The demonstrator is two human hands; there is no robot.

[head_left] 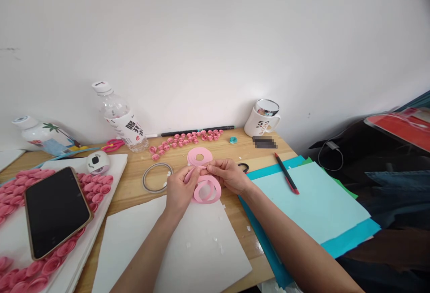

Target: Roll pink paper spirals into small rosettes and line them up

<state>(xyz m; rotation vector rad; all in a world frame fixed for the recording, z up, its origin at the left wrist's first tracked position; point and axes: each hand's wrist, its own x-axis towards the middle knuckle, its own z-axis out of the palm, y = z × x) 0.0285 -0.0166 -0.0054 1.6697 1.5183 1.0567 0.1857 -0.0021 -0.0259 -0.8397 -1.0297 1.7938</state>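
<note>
Both my hands meet over the top of a white sheet of paper (188, 243), their fingertips pinching one pink paper spiral strip (211, 198). My left hand (181, 190) is closed on the strip from the left. From the right, my right hand (230, 174) pinches its end between thumb and fingers. Loops of the strip hang below the fingers. Just beyond the hands lies a flat pink paper disc with a hole (194, 156). Small rolled pink paper flowers (181, 142) stand in rows behind it, with one teal rolled flower (233, 140) to their right.
Left are a phone (57, 212) on a board of pink flowers, a roll of tape (148, 178) and a water bottle (124, 122). Right are a mug (260, 120), blue paper sheets (309, 203) and a pen (287, 174). A wall (201, 51) rises behind the table.
</note>
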